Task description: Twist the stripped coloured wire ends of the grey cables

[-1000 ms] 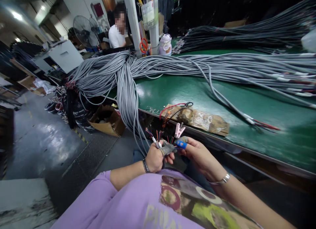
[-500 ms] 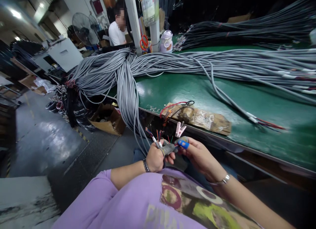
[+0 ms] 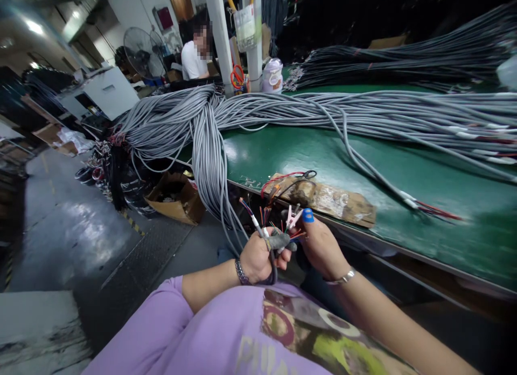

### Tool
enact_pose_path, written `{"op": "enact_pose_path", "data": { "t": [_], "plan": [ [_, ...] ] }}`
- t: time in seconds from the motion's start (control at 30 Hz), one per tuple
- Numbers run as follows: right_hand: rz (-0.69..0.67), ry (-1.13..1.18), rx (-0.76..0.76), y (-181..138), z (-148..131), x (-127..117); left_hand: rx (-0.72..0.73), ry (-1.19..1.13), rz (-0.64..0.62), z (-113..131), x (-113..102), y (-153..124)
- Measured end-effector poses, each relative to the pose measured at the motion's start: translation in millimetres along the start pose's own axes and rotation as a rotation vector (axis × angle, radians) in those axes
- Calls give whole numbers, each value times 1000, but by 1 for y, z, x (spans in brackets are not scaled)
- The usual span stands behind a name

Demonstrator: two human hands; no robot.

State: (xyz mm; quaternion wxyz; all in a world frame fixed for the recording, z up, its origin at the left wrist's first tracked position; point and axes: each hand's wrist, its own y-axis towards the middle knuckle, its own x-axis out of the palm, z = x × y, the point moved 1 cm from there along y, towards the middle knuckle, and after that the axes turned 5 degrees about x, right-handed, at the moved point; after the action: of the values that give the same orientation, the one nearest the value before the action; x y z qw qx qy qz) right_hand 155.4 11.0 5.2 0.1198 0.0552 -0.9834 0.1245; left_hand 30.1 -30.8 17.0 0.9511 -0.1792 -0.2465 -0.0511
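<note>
My left hand (image 3: pixel 258 255) is closed around several grey cables, a grey cover on its thumb. Out of its grip rise stripped cable ends (image 3: pixel 255 221) with white sleeves and fanned coloured wires. To the right, my right hand (image 3: pixel 323 247) is raised, with a blue cover (image 3: pixel 307 215) on the thumb; its other fingers are mostly hidden behind the hand. The thumb is close beside a pink clip (image 3: pixel 292 220) at the bench edge, but contact cannot be made out. Short red and blue wire ends (image 3: pixel 298 236) stick out between the hands.
Grey cables (image 3: pixel 274 108) lie across the green bench (image 3: pixel 283 148) and hang over its edge. A taped cardboard strip (image 3: pixel 341 200) lies near the front edge. Black cables (image 3: pixel 363 60), orange scissors (image 3: pixel 237 76) and a co-worker (image 3: pixel 194 60) are farther back. A cardboard box (image 3: pixel 175 200) stands below.
My right hand has moved off the wires beside my left hand, up and right toward the pink clip, its thumb now raised. My left hand still grips the cables. The view has shifted slightly.
</note>
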Motion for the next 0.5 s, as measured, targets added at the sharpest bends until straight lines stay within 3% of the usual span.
{"op": "enact_pose_path", "data": {
  "t": [0.17, 0.5],
  "plan": [
    [-165, 363, 216, 10, 4, 6, 4, 20, -3, -2, -1, 4],
    [-172, 459, 254, 7, 5, 8, 5, 97, -5, -8, -5, 1]
  ]
}}
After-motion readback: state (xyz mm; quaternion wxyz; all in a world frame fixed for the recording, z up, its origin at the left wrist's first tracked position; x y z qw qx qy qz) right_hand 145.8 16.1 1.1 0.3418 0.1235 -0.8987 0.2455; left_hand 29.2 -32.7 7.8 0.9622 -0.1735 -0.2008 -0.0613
